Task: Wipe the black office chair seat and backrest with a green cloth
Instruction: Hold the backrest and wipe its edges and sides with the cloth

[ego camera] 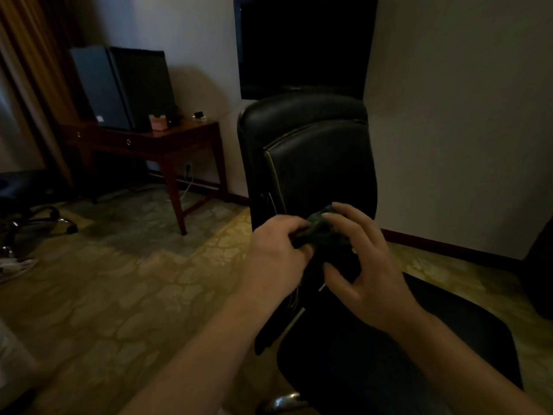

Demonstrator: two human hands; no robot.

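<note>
Before the black chair's backrest (pixel 311 163), left hand (pixel 275 256) and right hand (pixel 365 265) curl fingers around the bunched green cloth (pixel 321 227).

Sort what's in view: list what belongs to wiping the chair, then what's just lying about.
For the job: green cloth, bunched between left hand and right hand; black chair's backrest; seat.

Lying about: wooden desk; pink box on it; wall screen; wheeled chair base at far left.
</note>
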